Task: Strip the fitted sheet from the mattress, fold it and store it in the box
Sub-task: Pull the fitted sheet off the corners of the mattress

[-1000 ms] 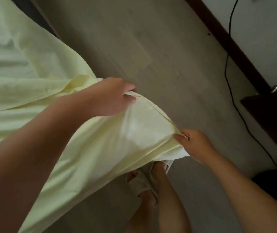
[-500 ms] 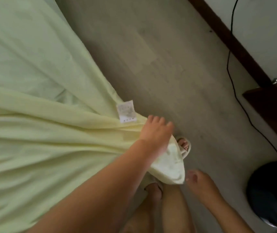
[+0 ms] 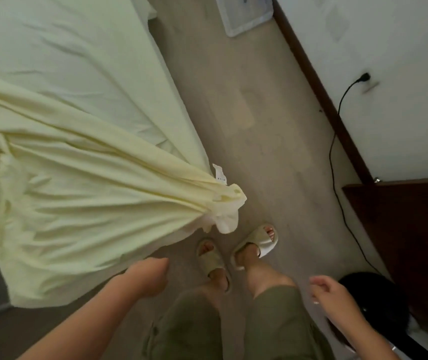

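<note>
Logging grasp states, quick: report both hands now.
Left hand: fingers curled under, beside the sheet; grip cannot be told.
Right hand: open, holding nothing.

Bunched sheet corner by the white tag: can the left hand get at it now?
Likely yes. The left hand is just below-left of the bunched sheet corner, with nothing between them; the right hand is off to the side.

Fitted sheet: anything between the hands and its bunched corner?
Nothing visible. The left hand and right hand look empty, with open space up to the bunched corner; the slippered feet stand on the floor nearby.
</note>
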